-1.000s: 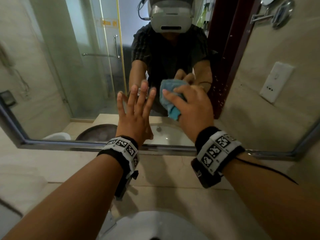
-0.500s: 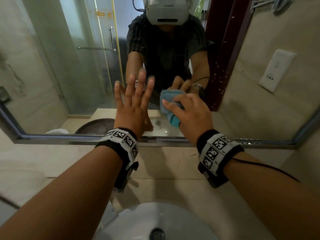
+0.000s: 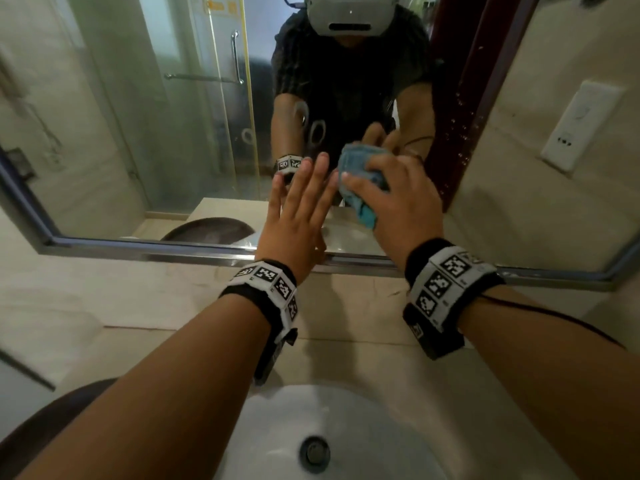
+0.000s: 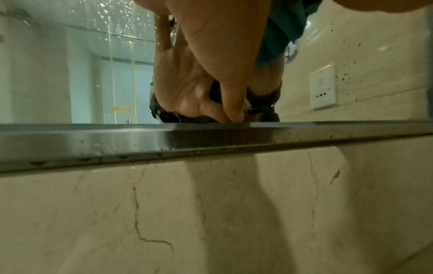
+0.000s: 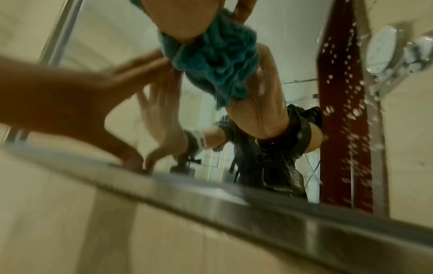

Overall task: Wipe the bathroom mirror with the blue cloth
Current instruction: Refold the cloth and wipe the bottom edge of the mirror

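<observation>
The bathroom mirror hangs in a metal frame above the counter. My right hand grips a bunched blue cloth and presses it to the glass near the lower middle. My left hand lies flat on the glass just left of the cloth, fingers straight and close together. The right wrist view shows the blue cloth crumpled against the glass beside my left hand. In the left wrist view my thumb points down to the mirror frame, with the cloth behind it.
Ring-shaped smears and water drops mark the glass above and right of my hands. A white sink with its drain sits below my arms in the beige counter. A dark round object is at the lower left.
My right hand has rubbed the cloth down and then back up on the glass. The left hand's spread fingers have drawn together and now lie closer to the cloth. The view has tilted down.
</observation>
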